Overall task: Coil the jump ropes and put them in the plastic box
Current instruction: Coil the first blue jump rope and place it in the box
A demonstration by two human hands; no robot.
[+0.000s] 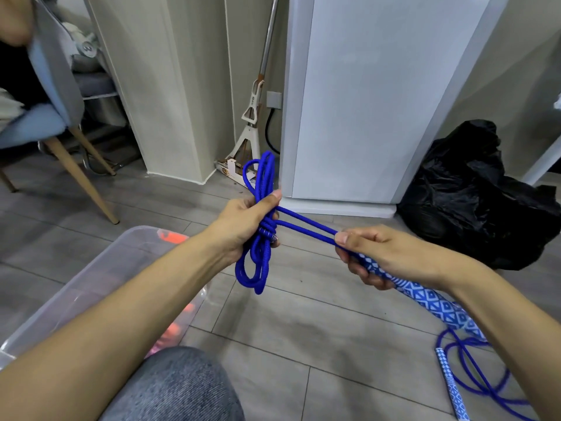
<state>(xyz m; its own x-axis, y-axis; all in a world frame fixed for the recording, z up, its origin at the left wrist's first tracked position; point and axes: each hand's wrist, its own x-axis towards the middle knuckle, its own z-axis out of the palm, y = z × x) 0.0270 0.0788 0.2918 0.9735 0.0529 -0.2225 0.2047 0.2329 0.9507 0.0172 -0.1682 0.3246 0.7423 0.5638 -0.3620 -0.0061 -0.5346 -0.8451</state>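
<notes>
Nearest, the plastic box [100, 287] sits on the floor by the person's knee, with something orange and pink showing through its clouded wall. On the far side of the box from the knee, the left hand [243, 226] is curled round a bundle of blue rope [259, 238], loops sticking out above and below the fist. Two strands run taut from that bundle to the right hand [376, 256], which grips the patterned handles [425, 299]. I'd judge this rope mostly coiled, with the tail yet to be wrapped and the bundle yet to go in the box. A second rope [473, 375] lies loose on the floor, well away from the box, uncoiled. Farther back stand a black bag [473, 196] and a mop [258, 95].
</notes>
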